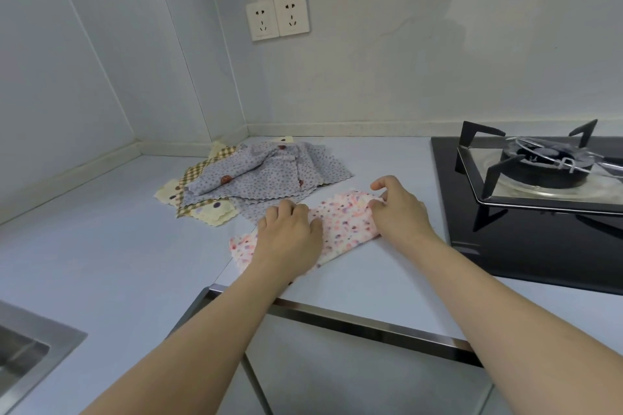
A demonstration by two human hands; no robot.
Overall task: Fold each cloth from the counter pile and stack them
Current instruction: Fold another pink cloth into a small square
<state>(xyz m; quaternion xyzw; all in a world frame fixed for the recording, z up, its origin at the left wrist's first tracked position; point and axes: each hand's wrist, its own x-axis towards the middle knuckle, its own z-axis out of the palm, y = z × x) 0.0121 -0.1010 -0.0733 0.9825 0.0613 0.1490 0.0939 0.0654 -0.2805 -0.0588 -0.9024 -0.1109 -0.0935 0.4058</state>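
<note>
A pink spotted cloth (344, 226) lies on the pale counter (101, 246) near its front edge, partly doubled over. My left hand (290, 232) rests on its left part with the fingers curled onto the fabric. My right hand (397, 205) pinches the cloth's far right edge between thumb and fingers. Behind them sits the pile: a crumpled grey dotted cloth (256, 175) on top, a checked cloth (199, 168) and a yellow spotted cloth (215, 212) underneath.
A black gas hob (526, 239) with a pan support (539, 165) fills the right side, close to my right hand. A steel sink (27, 354) is at the lower left. Two wall sockets (278, 15) sit above the corner. A metal strip (354, 320) edges the counter front.
</note>
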